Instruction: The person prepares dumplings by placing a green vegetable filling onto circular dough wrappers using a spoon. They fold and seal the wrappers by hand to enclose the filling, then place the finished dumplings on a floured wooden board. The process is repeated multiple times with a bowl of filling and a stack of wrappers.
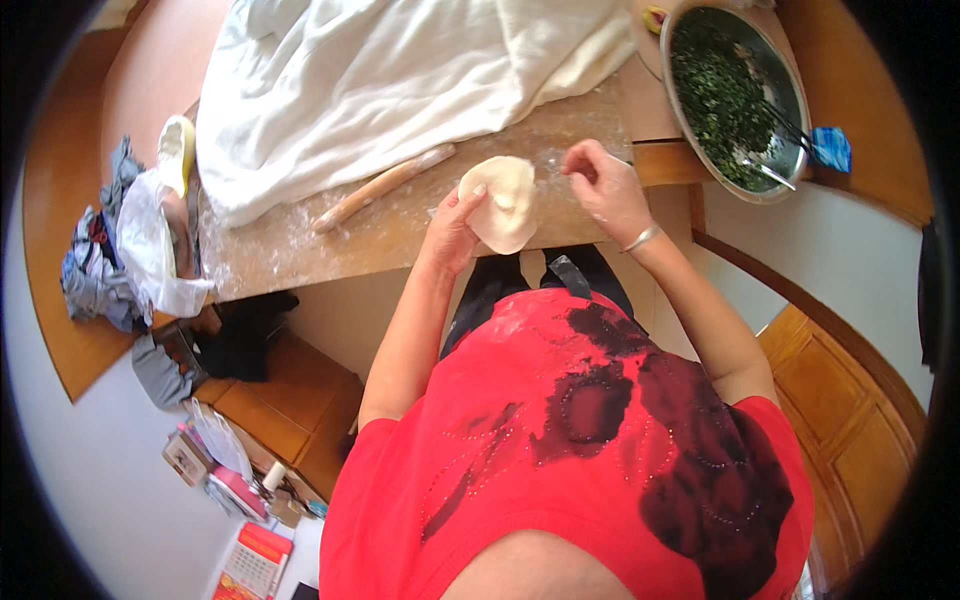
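A thin round dough wrapper (499, 217) rests in my left hand (454, 229), with the thumb pressed on its upper face. It is held above the front edge of a floured wooden board (285, 259). To the right of the wrapper, and apart from it, hovers my right hand (611, 191). Its fingers are loosely bent and nothing shows between them. A wooden rolling pin (382, 187) lies slantwise on the board, left of the wrapper. Behind it, a large white cloth (405, 82) covers much of the board; whatever is under it is hidden.
At the far right, a metal bowl (679, 112) holds chopped greens (716, 97) and a metal utensil (772, 174). It reaches past the table's edge. A white plastic bag (146, 232), crumpled clothes (97, 270) and a yellow-rimmed container (180, 150) lie left. Below stands a wooden cabinet (262, 397).
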`<state>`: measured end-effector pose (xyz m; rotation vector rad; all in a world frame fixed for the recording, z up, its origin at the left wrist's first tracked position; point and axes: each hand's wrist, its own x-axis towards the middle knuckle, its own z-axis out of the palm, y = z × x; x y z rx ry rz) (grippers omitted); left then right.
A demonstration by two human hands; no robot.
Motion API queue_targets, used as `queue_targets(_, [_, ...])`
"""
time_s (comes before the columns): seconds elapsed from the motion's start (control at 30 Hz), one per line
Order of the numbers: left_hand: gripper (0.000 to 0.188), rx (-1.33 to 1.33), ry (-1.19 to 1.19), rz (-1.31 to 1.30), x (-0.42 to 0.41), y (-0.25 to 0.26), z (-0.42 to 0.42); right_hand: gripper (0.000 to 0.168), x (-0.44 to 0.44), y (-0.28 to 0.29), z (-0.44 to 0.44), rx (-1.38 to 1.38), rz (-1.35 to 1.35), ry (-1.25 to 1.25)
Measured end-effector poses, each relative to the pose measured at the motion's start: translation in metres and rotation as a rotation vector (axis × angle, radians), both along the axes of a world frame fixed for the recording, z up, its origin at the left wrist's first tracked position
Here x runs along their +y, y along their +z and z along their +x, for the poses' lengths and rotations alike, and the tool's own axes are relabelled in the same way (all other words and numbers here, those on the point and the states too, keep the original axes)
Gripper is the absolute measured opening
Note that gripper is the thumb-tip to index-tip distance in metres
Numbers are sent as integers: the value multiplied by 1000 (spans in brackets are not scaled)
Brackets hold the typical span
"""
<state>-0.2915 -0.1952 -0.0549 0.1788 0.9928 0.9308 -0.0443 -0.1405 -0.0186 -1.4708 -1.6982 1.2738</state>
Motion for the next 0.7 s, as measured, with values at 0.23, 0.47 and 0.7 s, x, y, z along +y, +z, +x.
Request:
queue_targets(0.23, [46,671,-109,28,-31,-5,-59,25,17,-35,-189,-124,688,521])
queue_targets(0.47, [58,868,-217,79,-17,-22,-65,20,32,-58,-282,-552,643,791])
queue_targets(0.7, [42,588,-231,-39,-16,-13,-85,17,42,-5,-201,-44,591,499])
